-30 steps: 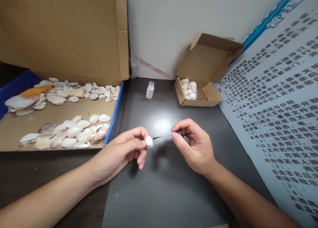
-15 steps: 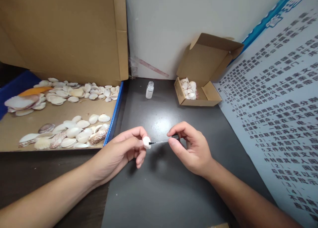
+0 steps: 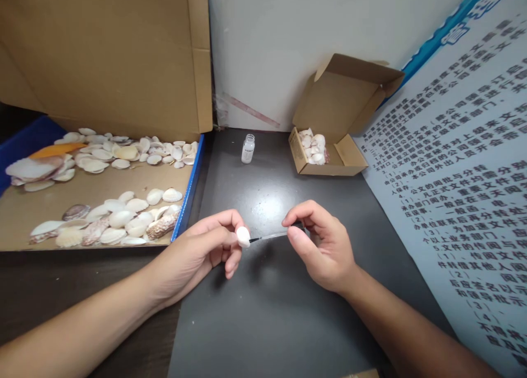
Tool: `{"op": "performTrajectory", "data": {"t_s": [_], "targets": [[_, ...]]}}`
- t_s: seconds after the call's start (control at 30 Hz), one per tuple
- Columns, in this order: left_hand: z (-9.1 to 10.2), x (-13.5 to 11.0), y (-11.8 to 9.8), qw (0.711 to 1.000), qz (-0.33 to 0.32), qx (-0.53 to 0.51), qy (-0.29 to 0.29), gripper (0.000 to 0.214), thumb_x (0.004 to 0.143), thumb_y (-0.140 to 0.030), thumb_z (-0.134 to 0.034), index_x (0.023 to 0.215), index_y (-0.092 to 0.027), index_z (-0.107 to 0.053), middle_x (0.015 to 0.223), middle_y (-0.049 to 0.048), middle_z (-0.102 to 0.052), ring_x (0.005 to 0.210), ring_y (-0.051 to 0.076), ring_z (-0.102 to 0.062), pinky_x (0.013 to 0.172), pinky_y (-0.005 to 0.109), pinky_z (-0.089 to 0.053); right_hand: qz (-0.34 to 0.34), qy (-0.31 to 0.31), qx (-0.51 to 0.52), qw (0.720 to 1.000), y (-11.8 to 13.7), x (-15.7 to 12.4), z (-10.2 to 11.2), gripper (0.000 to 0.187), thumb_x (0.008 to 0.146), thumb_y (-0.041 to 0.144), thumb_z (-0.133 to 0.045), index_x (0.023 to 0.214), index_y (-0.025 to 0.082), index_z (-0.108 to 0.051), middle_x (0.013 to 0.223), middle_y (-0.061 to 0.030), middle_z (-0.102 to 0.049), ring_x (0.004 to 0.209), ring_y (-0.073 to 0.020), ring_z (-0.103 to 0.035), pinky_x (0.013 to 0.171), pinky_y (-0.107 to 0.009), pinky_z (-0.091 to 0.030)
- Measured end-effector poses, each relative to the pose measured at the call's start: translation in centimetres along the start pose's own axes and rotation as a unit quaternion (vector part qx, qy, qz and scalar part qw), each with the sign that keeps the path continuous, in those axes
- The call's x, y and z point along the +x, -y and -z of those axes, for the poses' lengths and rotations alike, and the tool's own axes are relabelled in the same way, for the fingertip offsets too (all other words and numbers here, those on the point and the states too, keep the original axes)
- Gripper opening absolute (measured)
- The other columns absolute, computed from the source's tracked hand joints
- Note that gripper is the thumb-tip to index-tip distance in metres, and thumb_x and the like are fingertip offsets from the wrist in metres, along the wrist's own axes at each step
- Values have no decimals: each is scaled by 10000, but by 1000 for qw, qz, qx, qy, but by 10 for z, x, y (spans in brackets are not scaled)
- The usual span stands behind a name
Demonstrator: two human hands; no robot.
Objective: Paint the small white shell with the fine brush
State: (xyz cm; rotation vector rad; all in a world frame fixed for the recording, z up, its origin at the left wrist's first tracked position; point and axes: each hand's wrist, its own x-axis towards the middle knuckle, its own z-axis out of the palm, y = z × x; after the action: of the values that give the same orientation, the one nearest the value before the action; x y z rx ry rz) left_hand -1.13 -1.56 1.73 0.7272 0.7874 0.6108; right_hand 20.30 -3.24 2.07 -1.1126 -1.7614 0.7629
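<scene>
left hand (image 3: 206, 252): fingers closed on small white rounded seashell (image 3: 242, 236), held above dark grey tabletop (image 3: 263, 312) | right hand (image 3: 323, 246): pinching thin clear-handled brush (image 3: 272, 236), dark tip seemingly touching the shell, contact hard to confirm | behind: small clear glass bottle (image 3: 247, 148), small open cardboard box of shells (image 3: 329, 147) | left: cardboard tray of pale shells (image 3: 102, 186)

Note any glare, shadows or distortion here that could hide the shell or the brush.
Head view: a soft glare patch lies on the dark tabletop beyond the small white shell and thin brush, not over them; the left hand and right hand cast shadows toward the camera; both items look sharp. Head view, right edge: text lines on the printed poster bow from wide-angle distortion.
</scene>
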Motion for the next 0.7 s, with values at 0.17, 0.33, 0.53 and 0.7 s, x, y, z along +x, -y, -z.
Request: {"op": "performTrajectory", "data": {"t_s": [0.17,0.33,0.53,0.7], "targets": [[-1,1,0,1000,-1,0,0,68,825,-155,-570,759,-162,-582,653,-26,-476,528,95,-470,520,220,-447,-4,25,9,1000,-3,-1,-1,47,910,191,-579,938,228,-584,624,72,-469,536,-84,-483,551,-206,-432],[-2,2,-2,1000,-7,5,2,76,833,-161,-571,757,-163,-580,640,-30,-470,527,93,-458,516,214,-443,-3,17,7,1000,-3,-2,-1,95,878,150,-601,915,232,-571,641,73,-493,537,-76,-481,545,-193,-430],[-2,0,0,1000,-4,10,5,65,831,-182,-589,769,-170,-570,652,-32,-485,535,93,-464,521,216,-445,4,16,18,1000,-3,-3,-1,82,892,172,-598,931,240,-578,646,70,-487,551,-81,-490,561,-198,-440],[-1,0,1,1000,-1,14,8,63,833,-193,-595,780,-177,-566,612,-35,-472,534,98,-451,525,215,-443,-1,3,1,1000,-4,-3,-1,89,891,173,-627,929,242,-586,630,73,-487,532,-82,-485,532,-203,-419]]}}
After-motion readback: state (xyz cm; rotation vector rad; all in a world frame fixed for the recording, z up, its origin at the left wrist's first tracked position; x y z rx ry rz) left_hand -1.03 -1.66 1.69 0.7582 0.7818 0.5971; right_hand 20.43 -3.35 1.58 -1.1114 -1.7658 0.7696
